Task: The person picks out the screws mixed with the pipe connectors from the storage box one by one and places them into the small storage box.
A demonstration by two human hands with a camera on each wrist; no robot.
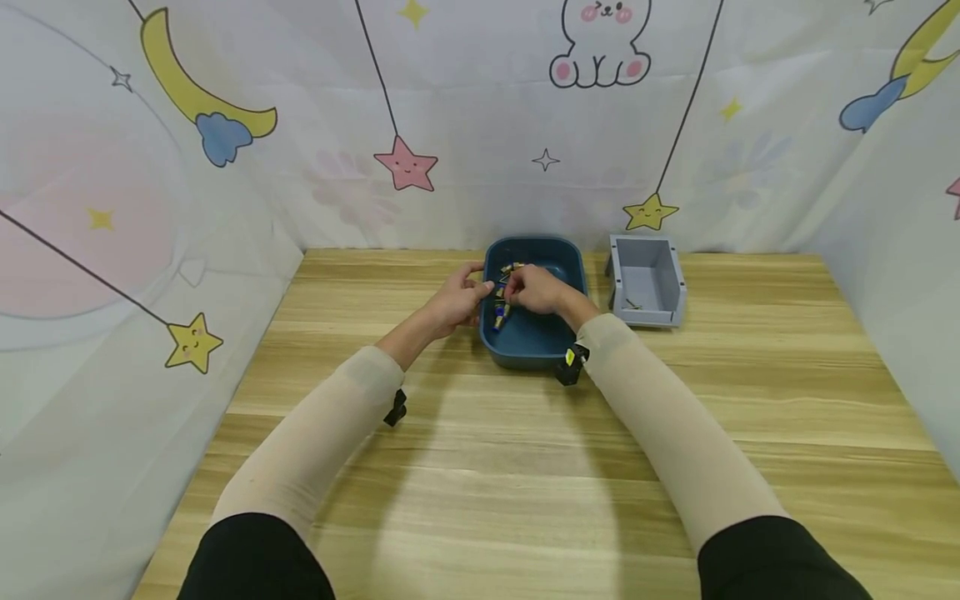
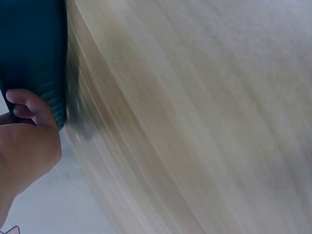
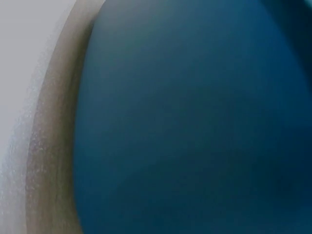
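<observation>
My left hand holds the left rim of a dark blue plastic tub, thumb at the edge. Curled fingers show against the tub's outer wall in the left wrist view. Along the tub's left side lie several small blue-and-gold pieces, like connectors or screws. My right hand reaches into the tub with bent fingers, its fingertips down at these pieces; I cannot tell whether it pinches one. The right wrist view is filled by the tub's smooth blue wall, and the hand is out of that view.
To the right of the tub stands a grey open-front bin with a few tiny gold-coloured pieces near its front. Both containers stand at the back of the wooden table, near a printed cloth backdrop.
</observation>
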